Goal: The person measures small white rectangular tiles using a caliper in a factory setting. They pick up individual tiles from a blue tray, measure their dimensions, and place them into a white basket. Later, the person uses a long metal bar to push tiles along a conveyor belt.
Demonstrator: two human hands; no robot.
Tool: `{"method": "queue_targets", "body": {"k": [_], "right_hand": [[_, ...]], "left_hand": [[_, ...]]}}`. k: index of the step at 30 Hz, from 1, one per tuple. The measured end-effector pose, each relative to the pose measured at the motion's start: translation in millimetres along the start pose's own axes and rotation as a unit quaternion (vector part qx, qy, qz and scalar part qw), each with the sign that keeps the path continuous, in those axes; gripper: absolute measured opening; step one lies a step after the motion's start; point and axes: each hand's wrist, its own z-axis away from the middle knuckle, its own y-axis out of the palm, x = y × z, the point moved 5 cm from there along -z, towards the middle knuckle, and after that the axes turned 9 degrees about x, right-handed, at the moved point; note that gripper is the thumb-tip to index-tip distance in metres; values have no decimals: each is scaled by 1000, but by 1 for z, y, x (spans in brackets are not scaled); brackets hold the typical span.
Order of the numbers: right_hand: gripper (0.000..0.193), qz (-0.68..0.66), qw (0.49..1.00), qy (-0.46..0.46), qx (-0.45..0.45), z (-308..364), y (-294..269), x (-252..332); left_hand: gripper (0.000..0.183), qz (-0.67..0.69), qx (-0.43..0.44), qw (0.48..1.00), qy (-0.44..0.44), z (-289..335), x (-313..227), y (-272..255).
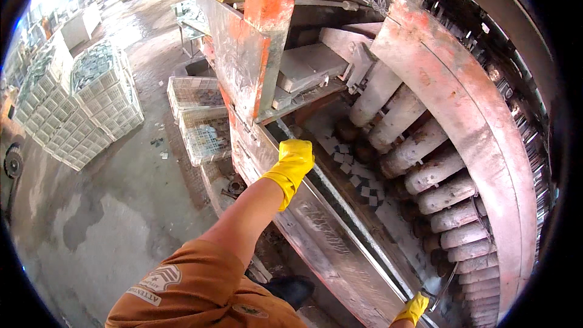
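Note:
My left hand [296, 158], in a yellow rubber glove, is closed in a fist at the metal rim [340, 197] of a long trough. Its curled fingers hide whatever they may hold. Far down the same rim, at the lower edge of the view, my right hand [415, 308] wears a matching glove and closes around a thin metal rod tool [448, 280] that slants up toward the rollers. Small square grey and white tiles [359, 177] lie scattered in the trough beneath the machine.
A curved row of thick rollers [419, 146] sits under a rusty pink arched guard [467, 103]. An orange post [271, 0] rises at the trough's far end. White plastic crates [203, 136] stand left of the machine; stacked crates [97, 94] of tile pieces stand on the wet floor [133, 200].

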Motion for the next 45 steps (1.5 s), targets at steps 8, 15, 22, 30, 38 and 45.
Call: {"method": "queue_targets", "body": {"k": [8, 15, 22, 30, 38, 45], "right_hand": [[40, -820, 535, 179, -100, 5, 47, -16], [35, -795, 562, 185, -135, 76, -5, -2], [36, -795, 562, 178, -147, 111, -24, 17], [41, -793, 558, 173, -171, 96, 17, 19], [51, -718, 628, 298, -34, 100, -4, 8], [56, -725, 614, 309, -35, 111, -21, 14]], "left_hand": [[19, -42, 75, 995, -48, 9, 10, 5], [18, -23, 47, 998, -18, 22, 21, 7], [24, -25, 76, 996, -34, 27, 40, 7], [42, -50, 89, 994, -38, 41, 16, -6], [50, -70, 92, 993, -14, 33, 27, 17], [52, -65, 102, 992, -26, 42, 26, 8]]}}
